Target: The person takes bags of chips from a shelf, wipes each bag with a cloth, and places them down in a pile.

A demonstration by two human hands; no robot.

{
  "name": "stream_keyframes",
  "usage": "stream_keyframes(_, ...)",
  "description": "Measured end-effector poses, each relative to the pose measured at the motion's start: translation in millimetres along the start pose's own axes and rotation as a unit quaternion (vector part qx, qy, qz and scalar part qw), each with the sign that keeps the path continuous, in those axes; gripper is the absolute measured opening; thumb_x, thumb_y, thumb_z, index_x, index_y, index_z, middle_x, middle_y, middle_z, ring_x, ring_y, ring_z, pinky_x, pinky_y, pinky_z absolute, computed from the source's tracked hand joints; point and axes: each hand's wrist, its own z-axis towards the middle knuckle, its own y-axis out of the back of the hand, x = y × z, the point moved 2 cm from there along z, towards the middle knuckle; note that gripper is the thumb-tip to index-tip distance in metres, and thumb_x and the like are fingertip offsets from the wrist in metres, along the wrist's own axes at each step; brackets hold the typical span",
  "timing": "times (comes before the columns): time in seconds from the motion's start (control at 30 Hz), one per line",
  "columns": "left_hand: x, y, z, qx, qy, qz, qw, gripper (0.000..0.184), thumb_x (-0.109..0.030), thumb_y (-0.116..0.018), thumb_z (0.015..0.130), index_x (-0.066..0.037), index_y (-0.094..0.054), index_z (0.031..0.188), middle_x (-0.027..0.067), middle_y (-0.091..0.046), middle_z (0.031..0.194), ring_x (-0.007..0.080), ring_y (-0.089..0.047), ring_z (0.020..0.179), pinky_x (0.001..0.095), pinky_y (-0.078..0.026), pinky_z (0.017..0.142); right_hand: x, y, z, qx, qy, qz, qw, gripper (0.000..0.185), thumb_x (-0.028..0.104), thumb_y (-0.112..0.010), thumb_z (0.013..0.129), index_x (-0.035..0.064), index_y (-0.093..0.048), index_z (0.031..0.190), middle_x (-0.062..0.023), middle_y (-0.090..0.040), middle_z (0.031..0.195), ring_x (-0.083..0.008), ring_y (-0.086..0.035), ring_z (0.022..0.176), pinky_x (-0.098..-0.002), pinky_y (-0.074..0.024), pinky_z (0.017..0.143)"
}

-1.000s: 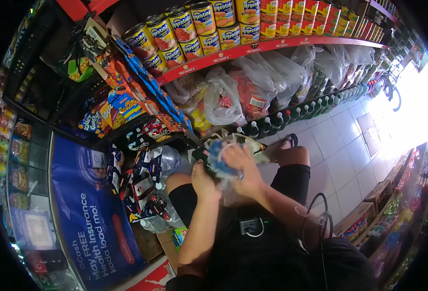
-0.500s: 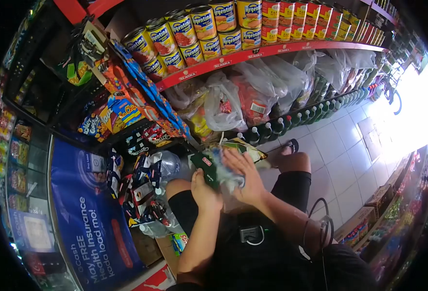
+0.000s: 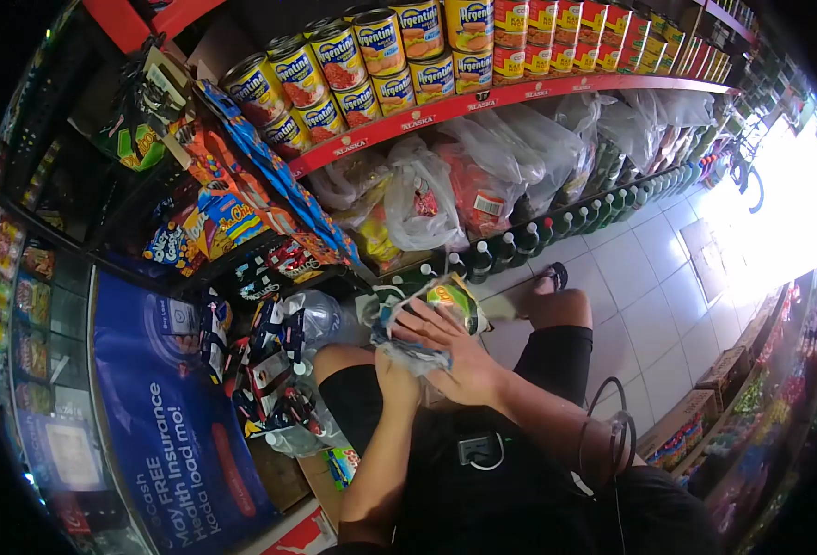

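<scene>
My right hand [image 3: 454, 350] holds a crumpled grey-blue cloth [image 3: 419, 357], its fingers spread over the cloth and pressing it down. Just left of it and lower, my left hand [image 3: 397, 379] is partly covered by the cloth. That hand grips a dark green pack, which the cloth and my right hand now mostly hide. A green and yellow bag [image 3: 456, 301] lies just beyond my hands, between my knees.
Cans [image 3: 380, 46] line a red-edged shelf [image 3: 417, 120] ahead, above plastic bags [image 3: 427, 199] and a row of bottles [image 3: 528, 236]. Dark packs [image 3: 270, 370] and clear bottles stand by my left knee. A blue poster [image 3: 168, 398] is at left; boxes [image 3: 695, 416] sit at right.
The cloth and my right hand have moved left and down over my left hand, covering the dark green pack that showed half a second ago. More of the green and yellow bag shows.
</scene>
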Motion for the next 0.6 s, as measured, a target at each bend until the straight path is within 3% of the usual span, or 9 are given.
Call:
stream_keyframes(0.07,-0.1,13.1,-2.9,0.061,0.043,0.072,0.995,0.034,-0.019,-0.047,0.099,0.001,-0.056,0.125,0.0105,-0.061,0.124,0.0178,-0.061,0.106,0.0307,-0.050,0.089,-4.8,3.8,12.2,0.021,-0.014,-0.026,0.999,0.059,0.025,-0.051,0.091,0.0120,-0.045,0.149,-0.0122,-0.034,0.159,-0.0318,-0.024,0.151,-0.0503,-0.0175,0.122)
stream_keyframes(0.13,1.1,18.0,1.7,0.090,0.031,0.086,0.992,0.030,-0.014,-0.045,0.100,0.003,-0.059,0.120,0.0120,-0.054,0.136,0.0194,-0.059,0.113,0.0319,-0.048,0.095,-27.5,1.0,25.1,0.009,-0.045,-0.022,0.999,0.058,0.027,-0.051,0.092,0.0126,-0.046,0.148,-0.0141,-0.035,0.158,-0.0327,-0.024,0.151,-0.0477,-0.0180,0.123)
stream_keyframes(0.23,-13.5,7.8,-0.6,0.090,0.006,-0.005,0.996,0.024,-0.007,-0.044,0.100,0.006,-0.062,0.111,0.0134,-0.048,0.146,0.0203,-0.058,0.116,0.0321,-0.047,0.098,-109.9,-34.5,17.5,-0.085,-0.104,0.122,0.983,0.053,0.031,-0.050,0.095,0.0121,-0.050,0.145,-0.0161,-0.052,0.144,-0.0324,-0.048,0.136,-0.0425,-0.0354,0.114)
stream_keyframes(0.27,-21.4,4.3,-1.9,0.041,0.023,-0.025,0.999,0.020,-0.004,-0.044,0.099,0.007,-0.061,0.102,0.0138,-0.044,0.150,0.0214,-0.058,0.117,0.0324,-0.047,0.098,-112.1,-31.5,9.8,-0.039,-0.236,0.175,0.955,0.052,0.033,-0.049,0.097,0.0099,-0.050,0.143,-0.0156,-0.058,0.134,-0.0302,-0.056,0.121,-0.0415,-0.0422,0.104)
stream_keyframes(0.3,-18.2,13.2,-2.2,0.032,0.038,-0.037,0.998,0.020,-0.004,-0.045,0.099,0.007,-0.061,0.102,0.0140,-0.044,0.150,0.0215,-0.058,0.118,0.0327,-0.047,0.099,-109.3,-25.2,1.6,0.007,-0.364,0.223,0.904,0.052,0.036,-0.048,0.098,0.0077,-0.051,0.142,-0.0152,-0.065,0.124,-0.0281,-0.065,0.106,-0.0404,-0.0489,0.094)
stream_keyframes(0.43,-31.3,29.0,-4.1,0.012,0.030,-0.094,0.995,0.021,-0.007,-0.047,0.099,0.007,-0.060,0.109,0.0148,-0.054,0.139,0.0217,-0.060,0.116,0.0333,-0.049,0.098,-209.4,-81.9,-61.5,-0.048,-0.477,0.350,0.805,0.051,0.039,-0.044,0.100,0.0026,-0.058,0.133,-0.0122,-0.070,0.107,-0.0226,-0.067,0.086,-0.0391,-0.0519,0.080)
stream_keyframes(0.5,-50.3,24.8,-5.8,0.033,0.018,-0.135,0.990,0.021,-0.009,-0.048,0.100,0.006,-0.059,0.109,0.0144,-0.058,0.133,0.0217,-0.061,0.114,0.0332,-0.050,0.097,-225.3,-90.9,-75.7,-0.113,-0.464,0.425,0.769,0.051,0.039,-0.043,0.100,-0.0002,-0.061,0.127,-0.0134,-0.071,0.106,-0.0229,-0.068,0.089,-0.0373,-0.0535,0.082)
stream_keyframes(0.53,-55.7,16.5,-6.1,-0.008,0.027,-0.086,0.996,0.024,-0.027,-0.056,0.100,-0.003,-0.056,0.104,0.0076,-0.064,0.107,0.0172,-0.065,0.094,0.0312,-0.054,0.083,-214.4,-87.1,-75.0,-0.126,-0.422,0.531,0.724,0.050,0.038,-0.042,0.100,-0.0011,-0.062,0.124,-0.0147,-0.071,0.109,-0.0244,-0.070,0.092,-0.0385,-0.0552,0.085)
stream_keyframes(0.6,-50.4,14.5,-7.7,0.023,0.023,-0.095,0.995,0.021,-0.024,-0.056,0.100,-0.003,-0.055,0.105,0.0077,-0.064,0.108,0.0168,-0.065,0.094,0.0307,-0.054,0.084,-189.2,-71.9,-67.3,-0.127,-0.375,0.684,0.613,0.049,0.036,-0.042,0.100,-0.0031,-0.062,0.122,-0.0168,-0.071,0.113,-0.0269,-0.071,0.096,-0.0386,-0.0572,0.088)
